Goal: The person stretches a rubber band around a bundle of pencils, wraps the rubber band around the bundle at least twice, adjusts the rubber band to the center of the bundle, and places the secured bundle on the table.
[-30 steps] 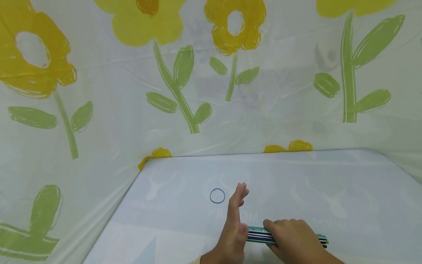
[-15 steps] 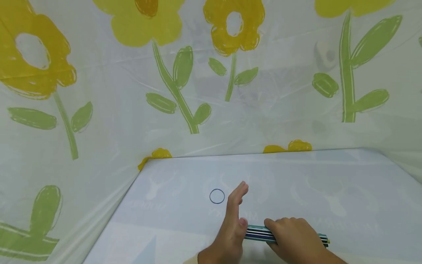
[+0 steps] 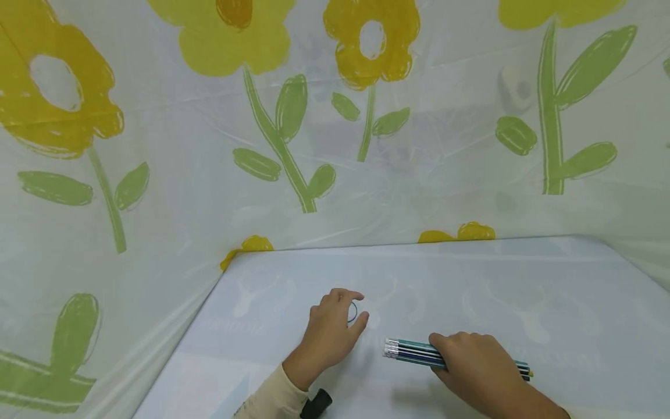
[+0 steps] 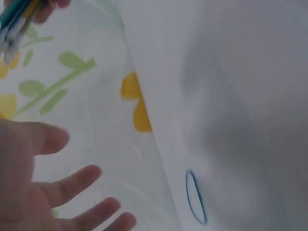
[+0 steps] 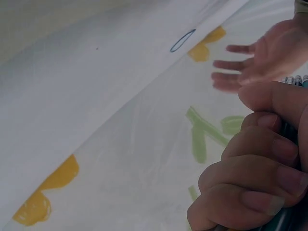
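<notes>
A bundle of pencils (image 3: 413, 352), green and dark with pale metal-banded ends, lies sideways in my right hand (image 3: 473, 369), which grips it around the middle. In the right wrist view the curled fingers (image 5: 245, 183) wrap the bundle. My left hand (image 3: 332, 329) is apart from the pencils, to their left, with its fingers spread and nothing in them. It hovers by a small blue circle (image 3: 356, 313) drawn on the white surface, covering part of it in the head view. The whole circle (image 4: 196, 197) shows in the left wrist view.
A pale table cover (image 3: 460, 291) with faint deer-head prints spreads below the hands. Behind it hangs a white curtain (image 3: 419, 192) with yellow flowers and green leaves. A black strap or device piece (image 3: 316, 403) shows below the left wrist.
The left hand has left the pencil ends and moved left toward the blue circle, uncovering the pale ends. The right hand has shifted slightly right and up with the pencils.
</notes>
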Demonstrator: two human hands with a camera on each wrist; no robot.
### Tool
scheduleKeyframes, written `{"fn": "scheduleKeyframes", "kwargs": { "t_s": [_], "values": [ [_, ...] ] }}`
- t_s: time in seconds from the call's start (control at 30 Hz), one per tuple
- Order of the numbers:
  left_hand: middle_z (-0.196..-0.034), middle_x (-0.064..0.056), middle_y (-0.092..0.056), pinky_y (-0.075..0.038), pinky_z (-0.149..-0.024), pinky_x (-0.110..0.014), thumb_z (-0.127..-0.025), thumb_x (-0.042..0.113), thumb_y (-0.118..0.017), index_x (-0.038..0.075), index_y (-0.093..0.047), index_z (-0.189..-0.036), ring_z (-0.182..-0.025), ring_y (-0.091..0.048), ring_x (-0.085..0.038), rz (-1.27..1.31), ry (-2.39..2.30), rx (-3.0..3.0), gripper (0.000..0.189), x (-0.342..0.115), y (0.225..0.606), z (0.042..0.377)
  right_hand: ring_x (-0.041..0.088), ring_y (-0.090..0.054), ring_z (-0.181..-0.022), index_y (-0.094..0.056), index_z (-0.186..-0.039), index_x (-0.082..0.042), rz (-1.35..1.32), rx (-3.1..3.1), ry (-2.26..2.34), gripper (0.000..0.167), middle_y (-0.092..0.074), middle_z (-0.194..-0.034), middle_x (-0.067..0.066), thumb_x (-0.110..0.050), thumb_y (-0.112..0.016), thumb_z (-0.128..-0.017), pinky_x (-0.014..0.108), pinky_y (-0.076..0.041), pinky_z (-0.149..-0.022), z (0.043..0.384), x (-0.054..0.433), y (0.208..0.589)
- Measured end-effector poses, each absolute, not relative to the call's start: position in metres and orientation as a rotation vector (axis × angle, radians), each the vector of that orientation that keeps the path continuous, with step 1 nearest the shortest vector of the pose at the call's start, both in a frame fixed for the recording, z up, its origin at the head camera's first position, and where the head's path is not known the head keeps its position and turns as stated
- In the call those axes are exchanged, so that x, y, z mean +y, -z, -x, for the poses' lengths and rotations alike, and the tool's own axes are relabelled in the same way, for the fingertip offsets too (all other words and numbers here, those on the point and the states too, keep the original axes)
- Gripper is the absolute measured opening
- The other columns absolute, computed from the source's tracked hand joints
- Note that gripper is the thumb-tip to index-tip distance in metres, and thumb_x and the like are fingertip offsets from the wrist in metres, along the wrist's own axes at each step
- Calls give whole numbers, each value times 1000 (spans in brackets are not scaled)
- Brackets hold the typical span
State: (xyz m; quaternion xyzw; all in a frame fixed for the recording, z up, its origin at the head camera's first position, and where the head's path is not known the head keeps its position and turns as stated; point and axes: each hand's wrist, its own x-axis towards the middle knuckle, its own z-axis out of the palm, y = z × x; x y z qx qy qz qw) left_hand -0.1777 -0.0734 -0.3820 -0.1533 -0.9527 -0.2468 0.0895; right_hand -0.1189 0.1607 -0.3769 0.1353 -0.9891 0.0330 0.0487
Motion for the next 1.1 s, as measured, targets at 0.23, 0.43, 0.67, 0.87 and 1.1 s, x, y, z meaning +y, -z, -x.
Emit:
{"fn": "scheduleKeyframes", "kwargs": {
  "t_s": [0.23, 0.43, 0.67, 0.87, 1.1],
  "values": [
    [-129, -11, -65, -49, -88, -53, -91, 34, -72, 10, -68, -124, -120, -60, -32, 455, 444, -2930, 41, -94, 387, 189, 9, -45, -56, -66, -82, -22, -403, -3065, -130, 22, -59, -65, -12, -28, -86, -75, 28, -44, -55, 124, 163, 377],
    [-123, -10, -70, -51, -86, -51, -89, 31, -74, 9, -69, -123, -112, -64, -31, 433, 284, -3027, 40, -99, 389, 193, 7, -44, -55, -65, -81, -22, -413, -3043, -139, 22, -59, -64, -13, -27, -86, -75, 27, -42, -53, 124, 164, 379],
    [-104, -5, -75, -51, -75, -45, -88, 28, -74, 13, -75, -111, -92, -67, -26, 455, 143, -3021, 27, -98, 398, 196, 6, -43, -55, -62, -79, -24, -431, -3026, -133, 24, -57, -63, -15, -28, -86, -75, 26, -40, -52, 123, 166, 381],
    [-91, -3, -73, -49, -66, -38, -83, 21, -79, 15, -79, -99, -80, -67, -23, 496, 60, -2937, 17, -98, 398, 193, 7, -43, -56, -61, -79, -24, -406, -3065, -143, 25, -56, -63, -14, -27, -85, -75, 28, -41, -53, 125, 165, 382],
    [-83, 3, -75, -45, -59, -33, -76, 20, -85, 20, -80, -80, -73, -68, -19, 508, 36, -2858, 6, -99, 399, 193, 8, -43, -55, -61, -78, -23, -405, -3072, -137, 24, -55, -62, -13, -27, -85, -76, 29, -41, -53, 126, 164, 382]
  ]
}}
